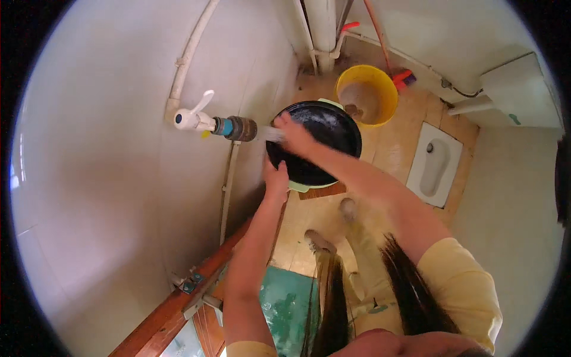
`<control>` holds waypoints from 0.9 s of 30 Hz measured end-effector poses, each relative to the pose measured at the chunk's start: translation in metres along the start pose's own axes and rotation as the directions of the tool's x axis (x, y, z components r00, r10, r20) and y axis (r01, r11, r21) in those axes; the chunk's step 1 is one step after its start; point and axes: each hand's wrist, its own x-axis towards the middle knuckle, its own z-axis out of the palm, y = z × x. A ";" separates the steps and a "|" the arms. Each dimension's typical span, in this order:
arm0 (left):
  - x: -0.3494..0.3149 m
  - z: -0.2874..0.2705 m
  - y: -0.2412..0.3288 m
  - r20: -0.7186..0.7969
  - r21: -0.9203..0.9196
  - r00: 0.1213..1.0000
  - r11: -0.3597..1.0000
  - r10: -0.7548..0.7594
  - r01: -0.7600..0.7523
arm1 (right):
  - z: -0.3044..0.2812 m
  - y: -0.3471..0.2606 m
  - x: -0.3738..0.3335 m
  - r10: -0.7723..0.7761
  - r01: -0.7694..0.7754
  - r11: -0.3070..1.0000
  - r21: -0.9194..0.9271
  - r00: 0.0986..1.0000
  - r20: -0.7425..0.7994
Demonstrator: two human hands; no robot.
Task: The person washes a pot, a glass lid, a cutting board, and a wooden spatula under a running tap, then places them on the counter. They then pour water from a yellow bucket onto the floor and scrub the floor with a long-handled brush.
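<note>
A round black pan-like vessel (pixel 330 134) with a raised rim is tilted below the tap, over a light green basin (pixel 299 187) whose edges show around it. My left hand (pixel 275 180) is closed on the near left rim of the black vessel, thumb on top and the other fingers hidden beneath. My right hand (pixel 295 137) lies at its upper left inner side, in the water stream, fingers stretched out and a little blurred. Water runs from the tap (pixel 196 119), through a blue and dark grey fitting (pixel 238 128), onto that hand and the vessel.
A yellow bucket (pixel 392 110) with murky contents stands beyond the black vessel, beside a red brush-like thing (pixel 404 78). A white squat toilet (pixel 435 163) is set in the tiled floor on the right. A wooden door frame (pixel 172 309) and a green floor area (pixel 285 303) are near me.
</note>
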 end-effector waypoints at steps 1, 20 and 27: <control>0.000 -0.002 -0.003 -0.002 -0.005 1.000 1.000 0.024 -0.024 | -0.003 0.021 0.013 -0.083 0.076 0.957 -0.279 0.996 -0.015; 0.039 0.006 -0.025 -0.104 0.083 0.972 0.975 0.212 -0.204 | -0.023 0.090 -0.035 0.027 0.076 0.729 -0.681 0.990 0.139; 0.044 0.018 -0.047 -0.014 0.216 0.984 0.961 0.179 -0.171 | 0.029 0.057 -0.030 -0.087 0.052 0.993 0.109 0.937 0.339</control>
